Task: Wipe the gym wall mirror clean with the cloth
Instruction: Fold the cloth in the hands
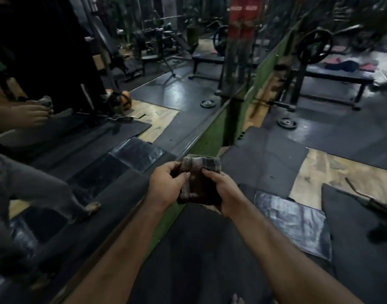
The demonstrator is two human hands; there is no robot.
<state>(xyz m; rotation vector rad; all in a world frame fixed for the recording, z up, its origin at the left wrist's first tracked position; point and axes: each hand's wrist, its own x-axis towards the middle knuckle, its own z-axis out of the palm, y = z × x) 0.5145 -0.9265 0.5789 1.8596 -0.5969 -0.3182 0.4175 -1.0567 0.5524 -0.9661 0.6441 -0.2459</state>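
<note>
step: folding cloth (199,183) into a pad | grip: left hand (166,187) and right hand (223,194) both pinch cloth, held low beside mirror (100,106) on the left | advice: fold flat, clean face outward, then wipe in overlapping strokes

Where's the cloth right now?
Low centre of the head view: the folded cloth is held between left hand and right hand, just right of the mirror.

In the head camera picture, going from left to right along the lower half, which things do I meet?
Wall mirror → left hand → folded checked cloth held in both hands → right hand → shiny grey floor mat → curved bar lying on the floor.
</note>
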